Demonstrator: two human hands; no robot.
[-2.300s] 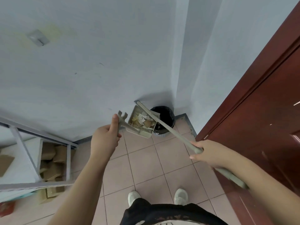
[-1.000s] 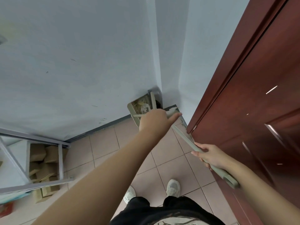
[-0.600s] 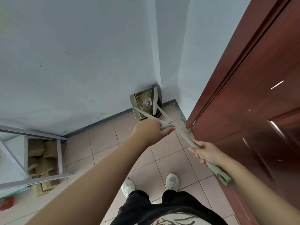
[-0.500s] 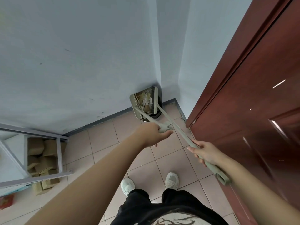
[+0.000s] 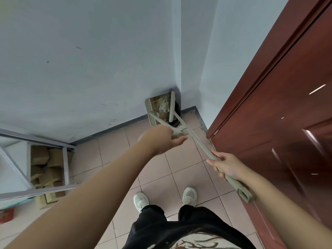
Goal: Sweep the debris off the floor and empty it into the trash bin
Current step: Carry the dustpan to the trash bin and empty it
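A beige dustpan [image 5: 150, 112] is tipped over the black trash bin [image 5: 177, 114] in the room's corner, with paper and brown debris [image 5: 162, 106] inside it. My left hand [image 5: 159, 139] grips the dustpan's long handle. My right hand [image 5: 225, 165] holds the beige broom [image 5: 197, 142] by its handle. The broom's head rests against the debris in the pan. The bin is mostly hidden behind the dustpan.
A dark red door [image 5: 280, 108] stands close on the right. A grey metal shelf [image 5: 36, 177] with cardboard boxes [image 5: 45, 168] is at the left. Pale walls meet in the corner behind the bin. My white shoes [image 5: 189, 195] stand on the pink tiled floor [image 5: 161, 173].
I stepped closer to the corner. The dustpan went from level in front of the bin to tipped up over it, and the broom head moved into the pan.
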